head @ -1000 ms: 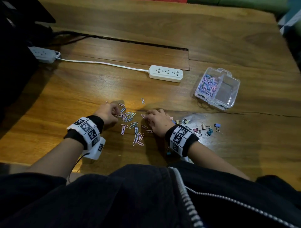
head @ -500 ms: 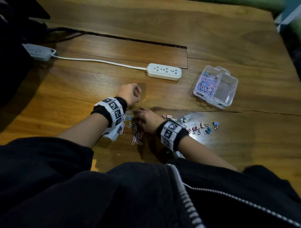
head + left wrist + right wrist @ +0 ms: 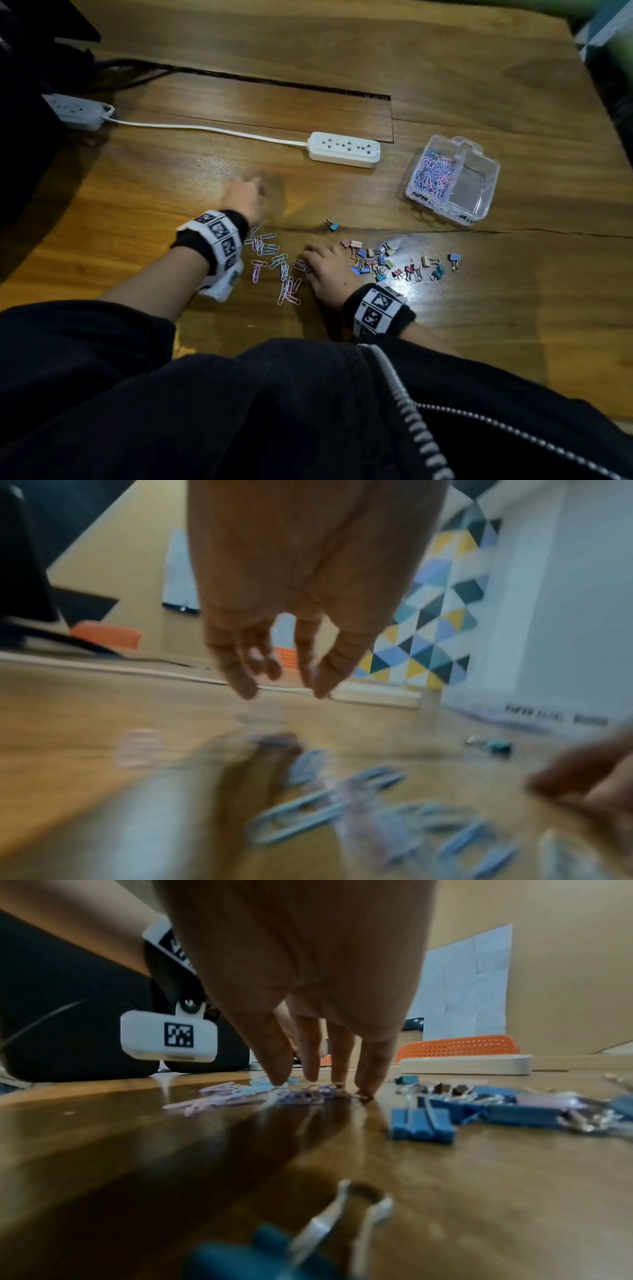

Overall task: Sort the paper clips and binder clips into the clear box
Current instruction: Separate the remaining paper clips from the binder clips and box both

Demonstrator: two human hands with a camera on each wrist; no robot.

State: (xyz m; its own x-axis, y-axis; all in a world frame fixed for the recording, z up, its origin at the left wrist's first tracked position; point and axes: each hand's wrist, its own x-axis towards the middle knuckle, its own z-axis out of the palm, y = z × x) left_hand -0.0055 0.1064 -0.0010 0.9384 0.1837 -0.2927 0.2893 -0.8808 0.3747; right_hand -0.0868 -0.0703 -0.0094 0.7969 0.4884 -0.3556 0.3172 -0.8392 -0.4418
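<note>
Loose pastel paper clips [image 3: 274, 260] lie scattered on the wooden table between my hands. To their right is a heap of small coloured binder clips [image 3: 373, 262], and one blue binder clip [image 3: 331, 225] lies apart, farther out. The clear box [image 3: 479, 202] stands at the right; its left compartment holds paper clips [image 3: 433, 171], while its right one looks bare. My right hand [image 3: 325, 270] presses straight fingertips [image 3: 368, 1080] on purple clips at the pile's right edge. My left hand [image 3: 245, 198] is blurred, beyond the pile, its fingers [image 3: 240, 674] hanging apart with nothing seen in them.
A white power strip [image 3: 344, 154] lies beyond the clips, and its cable runs left to a second strip [image 3: 77, 111]. A recessed panel [image 3: 257, 106] and a long crack [image 3: 513, 232] mark the tabletop. My black jacket [image 3: 308, 411] covers the near edge.
My left hand has gone forward from the left of the paper clips to beyond them. My right hand has stayed at the pile's right side.
</note>
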